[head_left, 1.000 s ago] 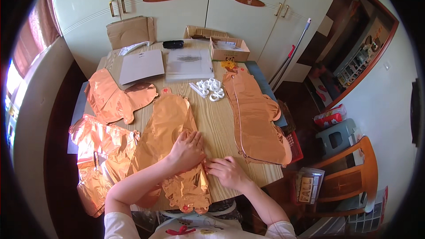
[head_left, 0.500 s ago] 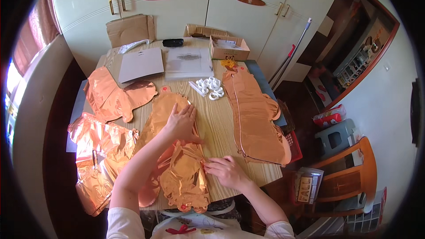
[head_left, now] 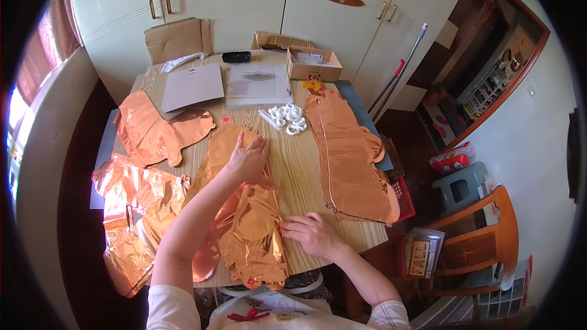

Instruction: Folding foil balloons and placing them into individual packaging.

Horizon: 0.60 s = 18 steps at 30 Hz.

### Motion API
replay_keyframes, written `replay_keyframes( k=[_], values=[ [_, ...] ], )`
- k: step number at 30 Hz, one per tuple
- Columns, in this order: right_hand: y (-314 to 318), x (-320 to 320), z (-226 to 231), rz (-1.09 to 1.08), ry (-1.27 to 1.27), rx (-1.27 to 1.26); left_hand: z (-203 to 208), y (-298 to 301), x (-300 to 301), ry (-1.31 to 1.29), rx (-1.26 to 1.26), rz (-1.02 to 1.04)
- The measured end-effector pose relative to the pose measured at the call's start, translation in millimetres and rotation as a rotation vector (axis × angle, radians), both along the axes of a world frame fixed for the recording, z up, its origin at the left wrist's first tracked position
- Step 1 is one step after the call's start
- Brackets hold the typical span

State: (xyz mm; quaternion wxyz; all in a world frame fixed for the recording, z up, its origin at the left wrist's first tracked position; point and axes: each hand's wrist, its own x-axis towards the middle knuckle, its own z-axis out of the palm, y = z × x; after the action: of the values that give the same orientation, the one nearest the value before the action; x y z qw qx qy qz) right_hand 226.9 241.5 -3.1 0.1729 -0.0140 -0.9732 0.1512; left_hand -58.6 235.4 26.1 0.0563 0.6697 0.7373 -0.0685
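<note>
A flat, uninflated rose-gold foil balloon (head_left: 223, 146) lies in front of me, its near part folded over and creased down to the table's front edge. My left hand (head_left: 249, 162) rests on its upper part, open, with the fingers stretched forward and the palm down. At the right edge of the folded foil is my right hand (head_left: 313, 235); its fingers are drawn together on that edge, with the fingertips partly hidden. A crumpled, shiny foil balloon (head_left: 131, 217) sits to the left. Beyond it lies another flat one (head_left: 160, 128).
To the right lies a long folded foil balloon (head_left: 347, 153). White ribbon rolls (head_left: 292, 115) sit mid-table, near clear plastic sleeves (head_left: 260, 85), a grey card (head_left: 192, 87) and a cardboard box (head_left: 314, 67). A wooden chair (head_left: 501, 232) stands at the right.
The folded near part of the balloon looks smoother and more stretched out below my left hand. Both hands stay at nearly the same places; the view has shifted slightly.
</note>
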Motion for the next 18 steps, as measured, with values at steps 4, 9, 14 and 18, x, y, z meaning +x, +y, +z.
replay_keyframes(
  k=[4,9,14,18],
  values=[
    [-0.8,0.8,-0.1,0.01,0.019,-0.003,-5.4,1.9,-9.1,-0.031,0.073,0.023],
    [-2.0,-0.4,-1.3,0.005,0.027,-0.033,-23.4,-5.3,-4.2,0.254,0.39,-0.048],
    [0.5,3.7,-5.4,-0.008,0.022,-0.022,17.1,-86.5,78.2,-0.053,0.256,-0.394],
    [-1.6,1.2,-2.0,-0.015,0.027,-0.01,-0.8,-114.8,100.3,-0.084,0.48,-0.419]
  ],
)
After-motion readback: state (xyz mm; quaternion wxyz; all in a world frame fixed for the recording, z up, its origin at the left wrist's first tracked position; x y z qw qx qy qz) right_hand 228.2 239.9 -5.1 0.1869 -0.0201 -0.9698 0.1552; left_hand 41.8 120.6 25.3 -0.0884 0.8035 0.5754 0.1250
